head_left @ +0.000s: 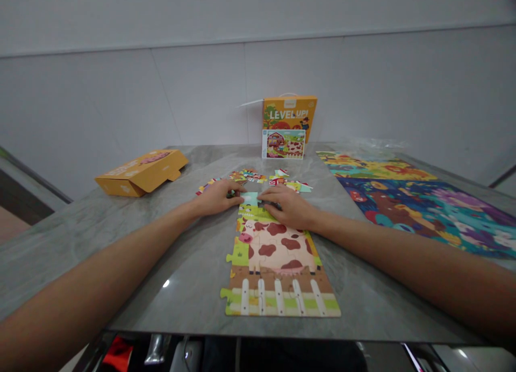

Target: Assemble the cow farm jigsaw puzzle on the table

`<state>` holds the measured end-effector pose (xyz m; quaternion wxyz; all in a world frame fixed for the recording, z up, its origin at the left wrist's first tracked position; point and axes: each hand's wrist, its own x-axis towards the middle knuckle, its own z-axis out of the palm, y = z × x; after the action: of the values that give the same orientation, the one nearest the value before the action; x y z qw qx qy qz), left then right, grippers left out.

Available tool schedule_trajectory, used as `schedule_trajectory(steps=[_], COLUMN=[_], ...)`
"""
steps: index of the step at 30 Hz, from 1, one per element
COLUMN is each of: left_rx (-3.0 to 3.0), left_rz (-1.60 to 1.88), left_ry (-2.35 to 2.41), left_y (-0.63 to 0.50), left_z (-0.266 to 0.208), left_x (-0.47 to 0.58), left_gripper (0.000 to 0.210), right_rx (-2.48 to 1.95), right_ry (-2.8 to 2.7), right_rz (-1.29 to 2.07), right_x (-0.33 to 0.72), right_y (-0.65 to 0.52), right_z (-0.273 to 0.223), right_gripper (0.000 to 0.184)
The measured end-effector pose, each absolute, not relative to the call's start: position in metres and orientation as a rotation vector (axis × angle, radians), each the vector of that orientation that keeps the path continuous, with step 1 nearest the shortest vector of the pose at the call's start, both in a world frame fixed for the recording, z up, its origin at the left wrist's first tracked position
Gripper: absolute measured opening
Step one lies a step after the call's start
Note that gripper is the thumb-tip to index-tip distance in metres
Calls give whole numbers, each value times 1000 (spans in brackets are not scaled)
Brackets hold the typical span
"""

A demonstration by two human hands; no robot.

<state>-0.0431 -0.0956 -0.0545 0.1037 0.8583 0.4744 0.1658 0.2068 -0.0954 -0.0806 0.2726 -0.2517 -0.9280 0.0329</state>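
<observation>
A partly joined jigsaw puzzle (pixel 280 248) lies flat near the table's front edge, with a brown-spotted cow above a white fence. At its far end is a pale blue and green puzzle piece (pixel 250 197). My left hand (pixel 220 198) has thumb and fingertips curled against the left side of this piece. From the other side my right hand (pixel 289 206) grips its right edge, the palm over the puzzle's upper right corner. Just beyond both hands, loose puzzle pieces (pixel 248 175) lie in a heap, partly hidden by the fingers.
A small picture card (pixel 284 144) of a farm leans on an orange "LEVEL UP!" box (pixel 289 112) by the wall. On the left lies another orange box (pixel 141 173). Colourful finished puzzles (pixel 419 210) cover the grey table's (pixel 177 291) right side, with clear plastic (pixel 374 144) behind.
</observation>
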Motion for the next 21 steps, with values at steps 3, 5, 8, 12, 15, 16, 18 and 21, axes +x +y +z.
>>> schedule_trajectory(steps=[3, 5, 8, 12, 15, 16, 18, 21], left_rx=[2562, 2571, 2578, 2606, 2622, 2626, 2631, 2639], left_rz=[470, 458, 439, 422, 413, 413, 410, 399], left_ry=[1369, 1357, 1358, 1383, 1389, 1389, 1388, 1387], left_y=[-94, -94, -95, -97, -96, -96, -96, -95], left_z=[-56, -57, -56, -54, -53, -54, -54, -56], left_x=[-43, -42, -41, -39, -39, -39, -40, -41], left_gripper=[33, 32, 29, 28, 27, 27, 27, 27], right_rx=[-675, -683, -687, -689, -696, -697, -699, -698], right_ry=[-2507, -2511, -2513, -2522, -2525, -2524, -2519, -2518], right_rz=[85, 80, 71, 67, 67, 68, 70, 74], right_x=[207, 207, 207, 206, 205, 205, 205, 206], right_y=[-96, -96, -97, -97, -97, -97, -97, -97], right_z=[-81, -80, -80, -79, -79, -79, -80, -80], right_gripper=[29, 28, 28, 28, 28, 28, 28, 28])
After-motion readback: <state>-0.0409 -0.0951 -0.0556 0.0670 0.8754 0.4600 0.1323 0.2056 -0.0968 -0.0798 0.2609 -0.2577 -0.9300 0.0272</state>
